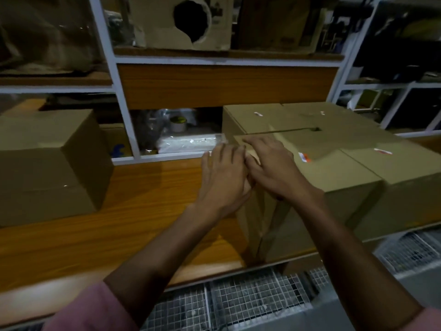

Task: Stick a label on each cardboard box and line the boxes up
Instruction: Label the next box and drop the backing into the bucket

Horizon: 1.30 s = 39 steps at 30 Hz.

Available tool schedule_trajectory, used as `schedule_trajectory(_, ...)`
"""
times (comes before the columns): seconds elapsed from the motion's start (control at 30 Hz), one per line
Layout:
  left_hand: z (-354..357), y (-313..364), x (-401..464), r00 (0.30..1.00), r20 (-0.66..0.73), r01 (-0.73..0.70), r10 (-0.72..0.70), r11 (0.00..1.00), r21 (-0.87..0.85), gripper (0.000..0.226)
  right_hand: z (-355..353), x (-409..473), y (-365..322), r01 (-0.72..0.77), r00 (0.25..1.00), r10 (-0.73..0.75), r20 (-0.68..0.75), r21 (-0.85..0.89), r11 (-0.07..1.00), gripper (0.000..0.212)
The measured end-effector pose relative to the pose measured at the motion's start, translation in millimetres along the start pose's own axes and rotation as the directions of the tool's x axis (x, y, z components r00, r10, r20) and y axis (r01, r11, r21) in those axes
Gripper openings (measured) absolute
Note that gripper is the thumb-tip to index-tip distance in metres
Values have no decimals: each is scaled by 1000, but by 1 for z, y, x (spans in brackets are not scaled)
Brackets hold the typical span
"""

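Observation:
Several brown cardboard boxes stand packed together on the right of the wooden table (119,211). The nearest one (334,187) carries an orange and white label (304,156) on its top. The box to its right (405,177) has a similar label (383,151). The two rear boxes (257,120) show small white stickers. My left hand (224,173) lies over the near box's top left corner. My right hand (274,168) rests flat on that top beside it, fingers spread. A lone box (47,163) with no visible label sits at the table's left.
A white-framed shelf unit (124,111) rises behind the table, holding a tape roll (177,123), plastic bags and a torn carton (183,20). A wire mesh basket (238,304) sits below the table's front edge. Bare wood lies between the lone box and the group.

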<state>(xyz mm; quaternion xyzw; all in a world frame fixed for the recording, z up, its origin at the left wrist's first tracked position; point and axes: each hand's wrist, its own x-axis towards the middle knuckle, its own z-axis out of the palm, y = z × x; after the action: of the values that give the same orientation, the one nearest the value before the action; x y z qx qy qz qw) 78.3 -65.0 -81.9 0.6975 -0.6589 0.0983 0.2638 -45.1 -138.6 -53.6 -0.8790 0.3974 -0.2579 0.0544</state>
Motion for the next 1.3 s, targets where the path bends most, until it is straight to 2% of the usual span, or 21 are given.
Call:
schedule_trajectory(0.1, 16, 26, 10, 990, 136, -30, 42, 996, -89, 63, -14, -6, 25, -34, 997, 32, 63, 16, 999, 56)
schedule_trajectory(0.23, 30, 55, 26, 971, 216, -51, 97, 976, -211, 63, -31, -11, 51, -106, 991, 102, 87, 49, 993, 55)
schedule_trajectory(0.37, 31, 60, 30, 947, 303, -63, 104, 988, -140, 72, -36, -13, 73, -159, 966, 176, 187, -104, 982, 60)
schedule_trajectory(0.5, 26, 54, 30, 932, 352, -58, 89, 994, -97, 85, -30, -11, 80, -195, 949, 214, 231, -102, 975, 51)
schedule_trajectory(0.6, 15, 53, 29, 927, 368, -43, 68, 996, -74, 77, -27, -11, 73, -178, 955, 195, 224, -92, 980, 50)
schedule_trajectory(0.67, 6, 48, 25, 941, 338, -12, 28, 999, -48, 57, -24, -11, 63, -164, 959, 182, 220, -95, 982, 53)
schedule_trajectory(0.77, -9, 34, 15, 966, 226, 120, -123, 992, 24, 29, -16, -12, 35, -117, 965, 138, 223, -103, 988, 52)
schedule_trajectory(0.87, -26, 18, 1, 965, 125, 214, -232, 966, 143, 25, -3, -15, 0, -47, 970, 67, 233, -91, 995, 53)
schedule_trajectory(1.0, -48, -16, -24, 955, 38, 282, -293, 943, 175, 19, 15, -14, -48, 53, 971, -33, 238, -78, 996, 58)
schedule_trajectory(1.1, -63, -48, -44, 949, 20, 304, -313, 934, 186, 18, 29, -12, -82, 95, 970, -77, 231, -71, 993, 60)
schedule_trajectory(1.3, -98, -114, -82, 945, 18, 313, -326, 920, 236, 29, 59, -7, -157, 155, 958, -149, 246, -5, 988, 62)
